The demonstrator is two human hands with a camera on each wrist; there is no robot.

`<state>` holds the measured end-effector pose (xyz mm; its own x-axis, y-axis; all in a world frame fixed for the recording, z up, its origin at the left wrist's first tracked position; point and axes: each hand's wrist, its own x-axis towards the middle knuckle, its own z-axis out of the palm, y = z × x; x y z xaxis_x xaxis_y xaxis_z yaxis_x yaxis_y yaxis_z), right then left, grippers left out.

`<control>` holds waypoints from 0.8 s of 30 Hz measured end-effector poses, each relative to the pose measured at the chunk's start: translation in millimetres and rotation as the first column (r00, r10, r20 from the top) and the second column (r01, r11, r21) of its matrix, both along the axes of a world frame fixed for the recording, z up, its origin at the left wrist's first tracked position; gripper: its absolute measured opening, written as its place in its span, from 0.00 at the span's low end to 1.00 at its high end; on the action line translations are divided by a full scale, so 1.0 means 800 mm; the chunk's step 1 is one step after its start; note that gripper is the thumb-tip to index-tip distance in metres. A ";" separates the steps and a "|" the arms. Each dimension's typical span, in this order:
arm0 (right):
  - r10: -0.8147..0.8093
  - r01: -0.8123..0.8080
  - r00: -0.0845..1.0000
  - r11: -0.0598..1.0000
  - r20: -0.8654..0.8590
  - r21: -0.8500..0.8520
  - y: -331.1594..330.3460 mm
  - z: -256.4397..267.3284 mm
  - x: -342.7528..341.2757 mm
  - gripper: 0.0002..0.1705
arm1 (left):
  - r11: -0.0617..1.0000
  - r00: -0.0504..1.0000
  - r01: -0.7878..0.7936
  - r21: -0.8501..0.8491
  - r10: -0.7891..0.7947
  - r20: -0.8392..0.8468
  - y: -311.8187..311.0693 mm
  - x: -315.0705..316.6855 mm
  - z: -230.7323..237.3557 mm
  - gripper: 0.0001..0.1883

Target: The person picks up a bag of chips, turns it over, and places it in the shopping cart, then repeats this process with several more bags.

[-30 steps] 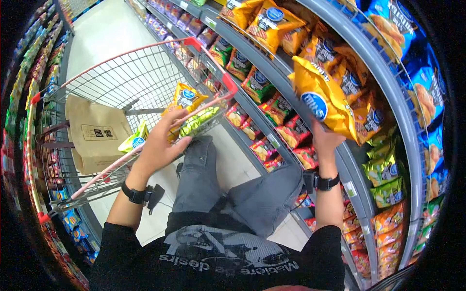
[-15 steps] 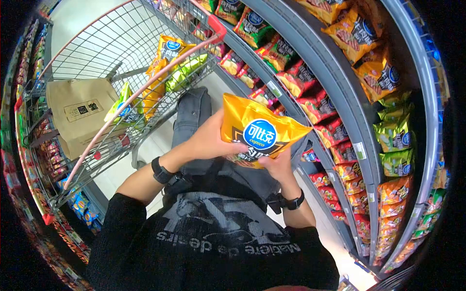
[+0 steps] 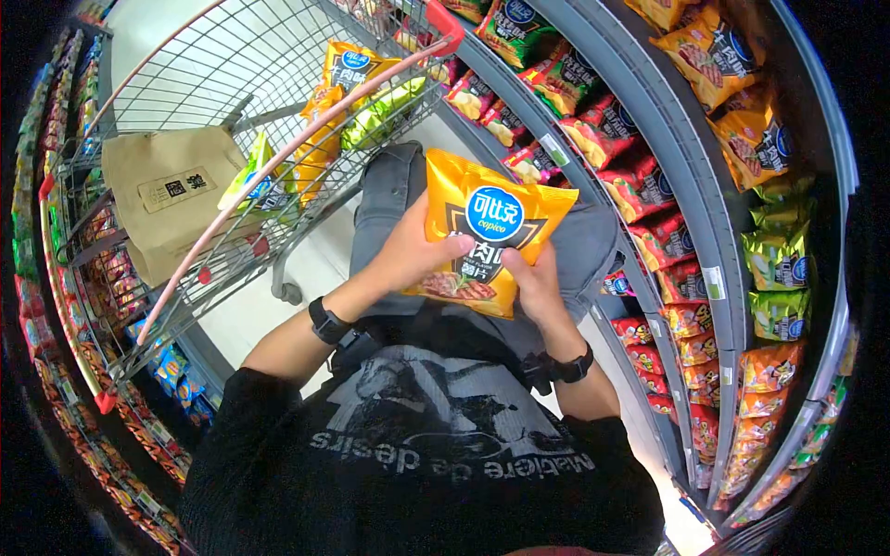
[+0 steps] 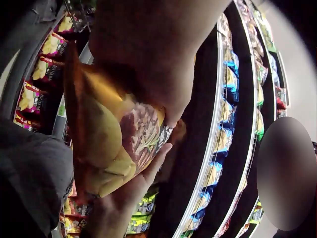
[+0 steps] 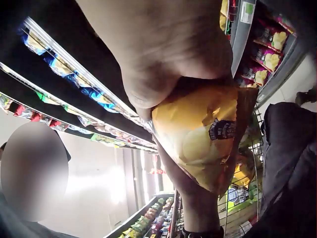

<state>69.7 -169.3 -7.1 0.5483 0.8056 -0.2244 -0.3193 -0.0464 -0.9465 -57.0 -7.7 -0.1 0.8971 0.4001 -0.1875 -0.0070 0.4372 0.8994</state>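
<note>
Both hands hold a yellow bag of potato chips [image 3: 482,278] with a blue oval logo, its front facing up over the lap. The left hand [image 3: 417,248] grips its left side, thumb laid across the front. On the opposite side the right hand [image 3: 540,283] grips it, the thumb pressing near the printed lettering. Fingers behind the bag are hidden in the head view. In the left wrist view the bag [image 4: 101,134] shows pictured meat and chips. The right wrist view shows another face of the bag [image 5: 198,134], crumpled near its edge.
A wire shopping cart [image 3: 278,153] with a pink-red rim stands at the left. Inside are a brown paper bag [image 3: 176,227], yellow chip bags [image 3: 357,67] and green ones [image 3: 382,111]. Curving shelves [image 3: 649,102] of snack bags run along the right; another stocked shelf [image 3: 56,306] lines the far left.
The right hand has brought the yellow chip bag from beside the right shelf to above the lap. The left hand has left the cart rim and taken hold of it; the bag now lies more face-up.
</note>
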 end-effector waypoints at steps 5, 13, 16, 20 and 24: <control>-0.027 0.026 0.992 1.000 -0.127 -0.008 0.001 -0.021 -0.004 0.28 | 0.999 0.997 0.029 0.042 -0.026 -0.074 -0.001 0.002 -0.023 0.35; -0.026 -0.076 0.833 0.984 -0.553 -0.161 0.022 -0.116 0.029 0.25 | 0.954 0.963 0.172 -0.246 -0.215 -0.160 0.020 0.024 -0.134 0.25; -0.015 -0.092 0.761 0.987 -0.649 -0.132 0.031 -0.134 0.046 0.24 | 0.936 0.955 0.153 -0.317 -0.222 -0.195 0.024 0.045 -0.155 0.24; -0.075 -0.017 0.755 0.991 -0.652 -0.134 0.040 -0.155 0.067 0.25 | 0.890 0.948 0.116 -0.442 -0.232 -0.219 0.027 0.077 -0.185 0.21; -0.181 0.076 0.815 0.975 -0.550 -0.209 0.042 -0.182 0.075 0.27 | 0.886 0.946 0.109 -0.450 -0.231 -0.226 0.025 0.097 -0.209 0.19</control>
